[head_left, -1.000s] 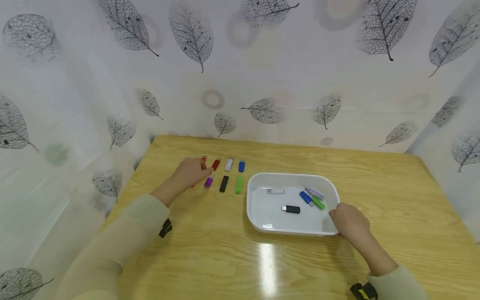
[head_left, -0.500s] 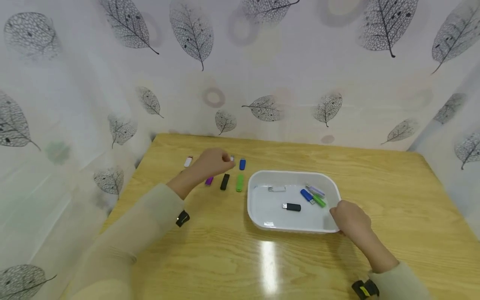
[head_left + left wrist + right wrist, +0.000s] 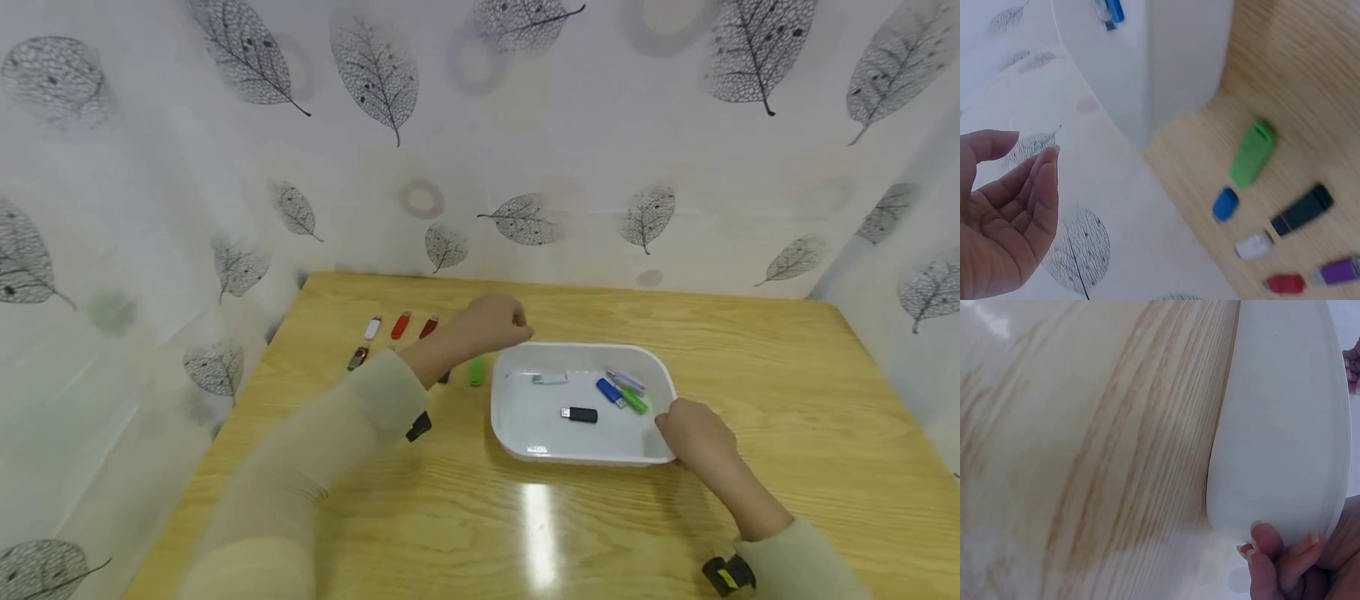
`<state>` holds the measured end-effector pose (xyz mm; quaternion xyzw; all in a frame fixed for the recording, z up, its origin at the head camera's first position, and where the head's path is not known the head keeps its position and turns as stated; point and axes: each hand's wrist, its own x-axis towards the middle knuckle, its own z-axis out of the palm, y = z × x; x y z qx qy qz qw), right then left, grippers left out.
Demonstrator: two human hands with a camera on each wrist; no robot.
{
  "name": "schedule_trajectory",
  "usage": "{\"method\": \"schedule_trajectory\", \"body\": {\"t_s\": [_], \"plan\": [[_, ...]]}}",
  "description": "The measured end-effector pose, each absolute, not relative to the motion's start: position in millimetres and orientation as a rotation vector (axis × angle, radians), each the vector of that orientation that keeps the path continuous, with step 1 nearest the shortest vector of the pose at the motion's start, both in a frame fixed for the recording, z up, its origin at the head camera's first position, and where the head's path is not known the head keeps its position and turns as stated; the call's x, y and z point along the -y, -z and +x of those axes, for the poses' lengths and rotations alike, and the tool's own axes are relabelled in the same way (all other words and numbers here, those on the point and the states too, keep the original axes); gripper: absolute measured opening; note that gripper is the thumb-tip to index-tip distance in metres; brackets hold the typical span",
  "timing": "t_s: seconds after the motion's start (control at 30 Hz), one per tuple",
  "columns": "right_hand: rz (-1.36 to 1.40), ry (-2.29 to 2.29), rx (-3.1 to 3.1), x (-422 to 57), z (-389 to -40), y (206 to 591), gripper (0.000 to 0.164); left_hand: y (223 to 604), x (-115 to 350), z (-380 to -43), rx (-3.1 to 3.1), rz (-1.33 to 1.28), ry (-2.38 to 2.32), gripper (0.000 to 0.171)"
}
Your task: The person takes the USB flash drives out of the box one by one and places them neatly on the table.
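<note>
My left hand (image 3: 495,323) hovers at the far left corner of a white plastic tray (image 3: 600,460). In the left wrist view its thumb and loosely bent fingers are apart, with nothing between them. My right hand (image 3: 697,433) grips the tray's right end, its fingers (image 3: 1297,559) curled at the rim. Inside the tray lie several USB sticks: a white one (image 3: 551,379), a black one (image 3: 581,415), and a blue one (image 3: 609,391) beside a green one (image 3: 634,401) and a light purple one (image 3: 626,382).
More USB sticks lie in rows left of the tray, including a white one (image 3: 372,327), a red one (image 3: 401,325) and a green one (image 3: 1254,153). My left arm covers some in the head view. A leaf-patterned curtain (image 3: 562,150) hangs behind the wooden table (image 3: 450,525).
My left hand has moved right across the row of USB sticks to the tray's far left corner, uncovering the red ones. My right hand stays on the tray.
</note>
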<state>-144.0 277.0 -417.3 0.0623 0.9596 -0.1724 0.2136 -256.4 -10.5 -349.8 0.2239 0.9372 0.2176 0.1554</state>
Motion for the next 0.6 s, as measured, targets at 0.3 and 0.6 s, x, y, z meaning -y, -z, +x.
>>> {"method": "schedule_trajectory", "body": {"t_s": [0.3,0.6], "plan": [[0.203,0.488,-2.643,-277,-143,417,0.031,365,-35,-254,-2.584,0.698,-0.494,0.019],[0.195,0.475,-2.658,-277,-144,417,0.031,384,-66,-256,-2.383,0.584,-0.265,0.015]]}}
